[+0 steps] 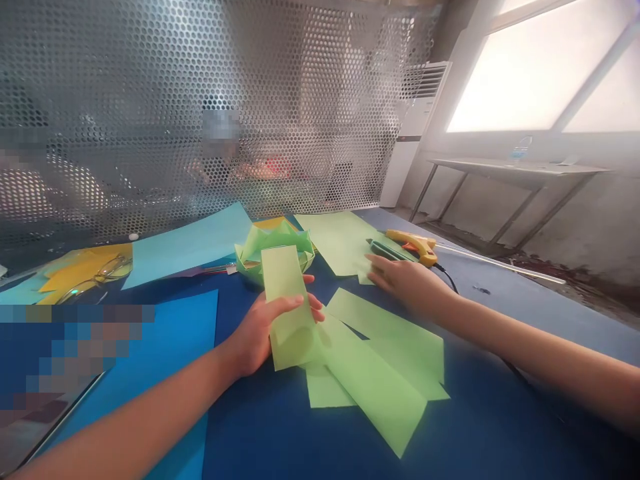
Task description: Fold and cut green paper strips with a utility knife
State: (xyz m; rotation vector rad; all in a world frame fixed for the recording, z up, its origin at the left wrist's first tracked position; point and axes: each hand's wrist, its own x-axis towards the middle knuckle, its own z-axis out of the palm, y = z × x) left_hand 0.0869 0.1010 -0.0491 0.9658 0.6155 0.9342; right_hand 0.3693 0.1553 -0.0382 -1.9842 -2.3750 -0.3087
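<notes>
Loose strips: pale green paper strips (380, 373) lie fanned on the blue table (500, 413), nearest the viewer.
Left hand: left hand (265, 330) clamped around a green strip (287, 300), fingers curled over its front.
Strip direction: long axis runs away from the viewer, free end tilted up toward a folded green paper form (275, 243).
Right hand: right hand (407, 280) flat, fingers spread, touching a green sheet (343, 240).
Nearby: yellow glue gun (415, 245) just beyond that hand.

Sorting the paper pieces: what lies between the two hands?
Head view: between left hand and right hand, loose green strips on blue table.
</notes>
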